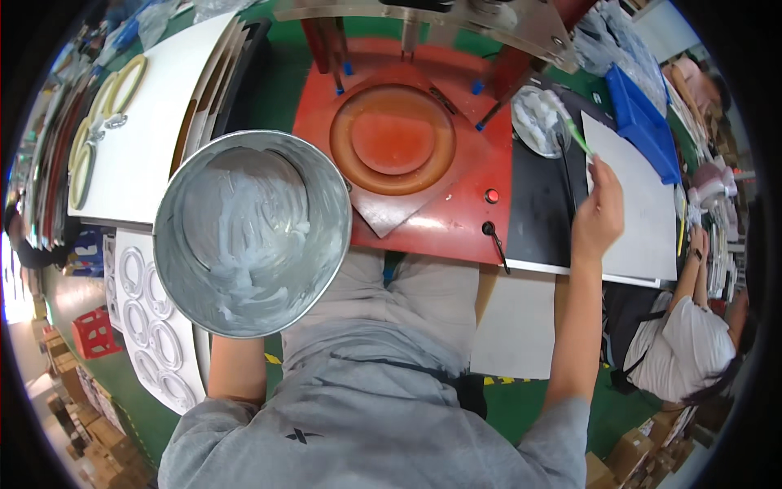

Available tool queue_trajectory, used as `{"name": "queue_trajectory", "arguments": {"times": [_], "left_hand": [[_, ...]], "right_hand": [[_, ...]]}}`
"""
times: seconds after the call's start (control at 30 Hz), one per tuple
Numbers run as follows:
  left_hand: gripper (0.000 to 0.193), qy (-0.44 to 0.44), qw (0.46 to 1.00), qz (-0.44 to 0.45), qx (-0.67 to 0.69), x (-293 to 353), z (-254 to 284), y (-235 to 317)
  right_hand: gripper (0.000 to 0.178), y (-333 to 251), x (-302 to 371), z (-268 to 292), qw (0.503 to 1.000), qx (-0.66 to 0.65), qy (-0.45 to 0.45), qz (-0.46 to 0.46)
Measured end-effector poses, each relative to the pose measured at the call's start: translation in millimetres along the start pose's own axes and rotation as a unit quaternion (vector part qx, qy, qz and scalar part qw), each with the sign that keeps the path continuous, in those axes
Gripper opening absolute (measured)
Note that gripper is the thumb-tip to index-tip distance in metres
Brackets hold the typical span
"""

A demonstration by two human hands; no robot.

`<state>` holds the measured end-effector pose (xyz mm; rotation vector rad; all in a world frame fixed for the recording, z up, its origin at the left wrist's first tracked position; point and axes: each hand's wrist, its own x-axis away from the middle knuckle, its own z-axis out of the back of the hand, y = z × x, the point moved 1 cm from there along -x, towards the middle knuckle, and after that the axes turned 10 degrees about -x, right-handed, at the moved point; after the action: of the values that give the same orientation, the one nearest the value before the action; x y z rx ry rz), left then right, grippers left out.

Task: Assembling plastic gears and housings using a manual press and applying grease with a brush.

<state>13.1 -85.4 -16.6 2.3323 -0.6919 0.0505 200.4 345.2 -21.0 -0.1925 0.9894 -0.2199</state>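
A round metal bucket (167, 220), its inside smeared with whitish grease (252, 228), is tilted up toward me at the left. My left forearm runs in behind it and holds it up; the bucket hides that hand and its fingers. Over to the right, my right hand (599, 208) is closed round the end of a brush (577, 134) with a green and white handle. The brush's head reaches over a shallow dish (521, 134) with white grease (536, 114) in it. Its bristles are too small to make out.
Ahead stands a press with a red base (481, 220), carrying an orange-brown ring (346, 159) and a red button (491, 196). White sheets (643, 220) and a blue tray (639, 122) lie right. Yellowish rings (126, 85) sit on a white board (163, 90). Another person (684, 342) works right.
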Motion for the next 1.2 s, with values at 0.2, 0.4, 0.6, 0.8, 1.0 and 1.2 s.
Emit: {"name": "queue_trajectory", "arguments": {"times": [0.2, 0.4, 0.6, 0.8, 1.0, 1.2], "left_hand": [[0.066, -0.237, 0.970, 0.015, 0.049, 4, -2, -1], [0.059, -0.170, 0.983, -0.066, -0.031, 10, -4, -8], [0.058, -0.033, 0.956, -0.250, -0.150, 20, 18, -19], [0.068, -0.138, 0.983, -0.074, 0.095, 22, -11, -5], [0.073, -0.119, 0.989, -0.076, 0.031, 23, -31, -9], [0.072, -0.104, 0.994, -0.015, 0.032, 39, -30, -4]], "right_hand": [[0.033, -5, -2, 0, 0.999, -0.021, -0.006, -0.029], [0.031, -5, 2, 1, 0.993, -0.074, 0.020, -0.087], [0.030, 6, 2, 26, 0.949, -0.194, 0.050, -0.244], [0.032, -64, -13, 72, 0.938, -0.254, 0.073, -0.222], [0.026, -131, -33, 81, 0.972, -0.233, -0.022, -0.023], [0.020, -169, -90, 70, 0.923, -0.182, -0.193, 0.278]]}}
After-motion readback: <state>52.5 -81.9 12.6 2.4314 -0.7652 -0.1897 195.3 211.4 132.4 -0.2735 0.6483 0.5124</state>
